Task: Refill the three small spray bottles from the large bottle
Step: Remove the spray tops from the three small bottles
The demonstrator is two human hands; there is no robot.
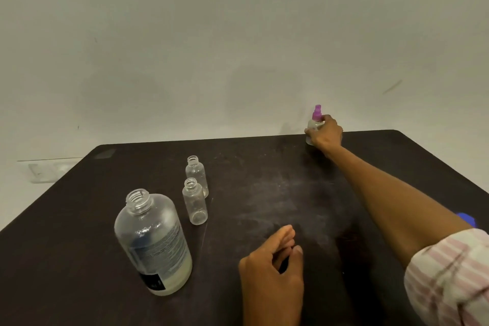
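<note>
Capped spray bottle point(313, 130) with purple pump top: upright at the far right edge of the counter point(264, 193), long axis vertical, close to the wall point(238, 47). Right hand point(326, 132) stretched out to it, fingers point(309, 130) curled round the body just below the pump, base seemingly on or barely off the surface; hard to tell which.

Two open small bottles point(195, 190) without caps: upright, one behind the other, left of centre and well apart from the held one. No liquid plainly visible in either. Large bottle point(154, 243): upright, uncapped, nearest the viewer on the left, a shallow pale layer at the bottom.

Left hand point(272, 262): resting near the front, fingers loosely curled, nothing visible in them; closer to the large bottle than the right.

Blue object point(467, 219) at the right edge, partly hidden behind the forearm, unidentifiable.

Likely step: fetching the third bottle toward the others, cap not yet off. Pull runs from far right back to left centre.
</note>
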